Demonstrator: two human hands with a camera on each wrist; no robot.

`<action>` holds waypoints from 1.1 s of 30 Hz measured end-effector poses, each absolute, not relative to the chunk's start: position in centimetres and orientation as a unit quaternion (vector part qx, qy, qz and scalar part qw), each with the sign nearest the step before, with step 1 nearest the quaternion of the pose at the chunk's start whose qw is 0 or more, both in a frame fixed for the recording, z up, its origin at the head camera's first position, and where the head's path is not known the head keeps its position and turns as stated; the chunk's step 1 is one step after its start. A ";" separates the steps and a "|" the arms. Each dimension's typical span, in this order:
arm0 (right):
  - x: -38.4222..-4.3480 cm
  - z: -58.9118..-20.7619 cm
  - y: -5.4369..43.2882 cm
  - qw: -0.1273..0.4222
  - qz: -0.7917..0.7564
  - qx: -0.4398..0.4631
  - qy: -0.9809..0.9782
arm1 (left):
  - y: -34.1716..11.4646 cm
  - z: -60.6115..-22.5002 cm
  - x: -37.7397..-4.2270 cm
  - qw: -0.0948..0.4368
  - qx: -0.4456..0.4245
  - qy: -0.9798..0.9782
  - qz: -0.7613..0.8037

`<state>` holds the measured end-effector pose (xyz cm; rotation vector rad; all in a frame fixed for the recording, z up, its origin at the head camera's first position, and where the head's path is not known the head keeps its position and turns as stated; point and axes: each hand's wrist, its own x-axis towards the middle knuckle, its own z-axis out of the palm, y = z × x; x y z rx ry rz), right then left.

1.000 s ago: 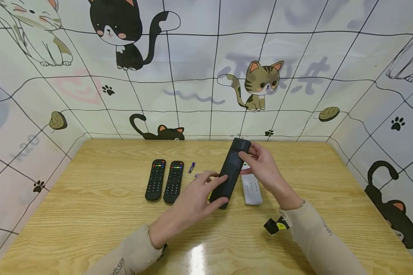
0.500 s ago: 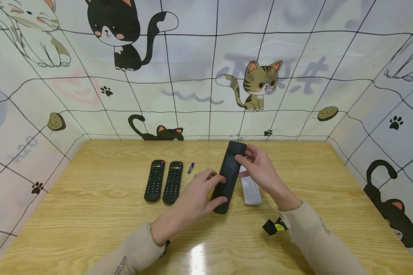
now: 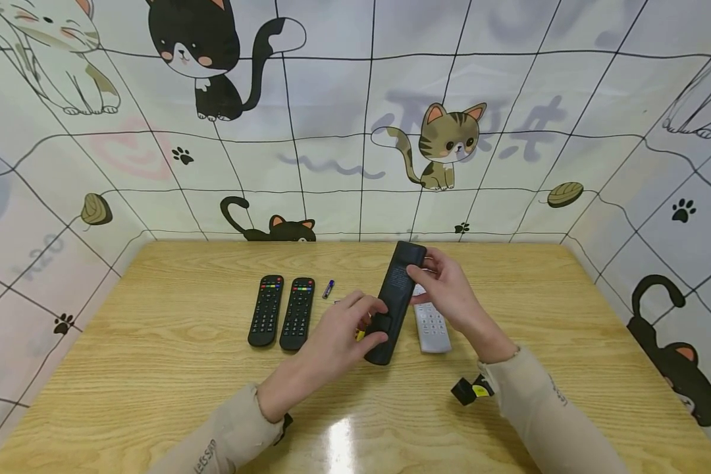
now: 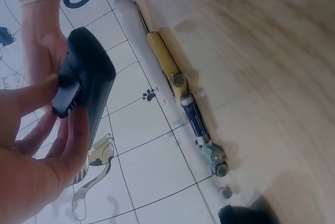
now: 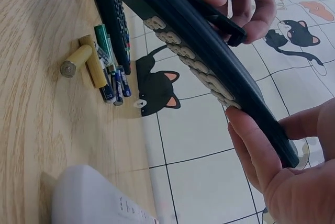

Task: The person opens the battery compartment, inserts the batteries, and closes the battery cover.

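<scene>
A black remote control (image 3: 401, 283) is held above the table with its back turned up. My right hand (image 3: 450, 289) grips its far end between thumb and fingers. Near the other end, my left hand (image 3: 346, 332) pinches the battery cover (image 5: 230, 29), which stands tilted up from the remote's back in the right wrist view. In the left wrist view the cover sits between the left thumb and fingertips. The rubber buttons (image 5: 193, 64) face down. Behind the hands, a white remote (image 3: 432, 329) lies on the table, partly hidden by the right hand.
Two more black remotes (image 3: 266, 311) lie side by side at the left on the wooden table (image 3: 172, 368). Several loose batteries (image 5: 96, 64), some yellow, lie near them, mostly hidden by the left hand in the head view. A cat-print sheet (image 3: 332, 131) stands behind the table.
The black remote has moved slightly left and toward me. The left fingers have gone from lying on its back to lifting the battery cover away at an angle.
</scene>
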<state>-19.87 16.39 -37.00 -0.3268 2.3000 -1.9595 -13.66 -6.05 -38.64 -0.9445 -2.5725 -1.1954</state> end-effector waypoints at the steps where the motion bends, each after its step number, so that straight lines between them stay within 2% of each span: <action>1: -19.9 -37.1 16.4 0.051 -0.645 -0.104 0.755 | -6.1 -38.7 -13.7 0.076 -0.315 -0.854 -0.408; 9: -19.9 -37.5 16.5 0.044 -0.651 -0.098 0.751 | -6.3 -38.8 -13.9 0.072 -0.312 -0.831 -0.455; 19: -19.9 -37.8 16.6 0.034 -0.641 -0.083 0.762 | -6.7 -38.5 -13.8 0.039 -0.302 -0.814 -0.494; 24: -20.0 -37.8 16.9 0.029 -0.640 -0.084 0.763 | -7.5 -38.3 -13.8 0.027 -0.307 -0.827 -0.470; 33: -20.3 -37.4 17.7 0.027 -0.645 -0.082 0.759 | -9.1 -38.8 -14.0 -0.026 -0.312 -0.859 -0.406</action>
